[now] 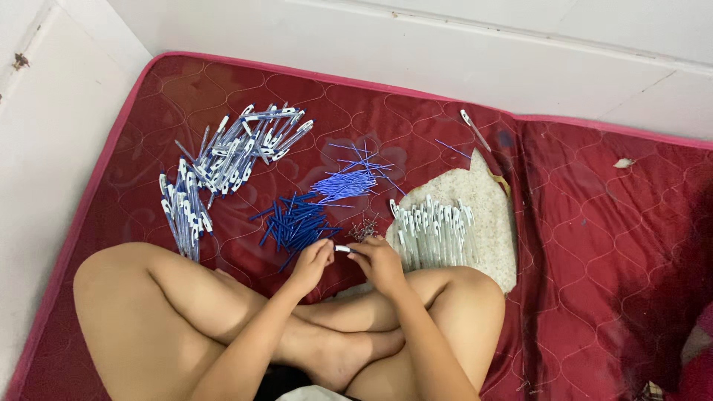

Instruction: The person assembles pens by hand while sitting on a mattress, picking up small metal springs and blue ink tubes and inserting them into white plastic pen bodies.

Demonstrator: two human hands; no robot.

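Sitting cross-legged on a red quilted mattress (594,245), we hold a small pale pen part (342,249) between our two hands, just above our crossed shins. Our left hand (312,261) pinches one end of it, fingers closed together on the piece; our right hand (379,261) closes on the other end, so each grip is clamped on the same part. What the piece is exactly we cannot tell, since it is small and mostly covered by fingertips.

Just beyond our left hand lies a heap of dark blue caps (293,223), and past it a looser fan of thin blue refills (345,183). A small cluster of tiny springs (363,229) sits near our right hand. Beside that hand, a row of clear pen barrels (434,230) rests on a worn, pale patch of the mattress (490,200). Farther off to the left, two piles of assembled blue-and-white pens (230,152) spread toward the mattress edge. One single pen (474,128) lies apart near the white wall (445,52).
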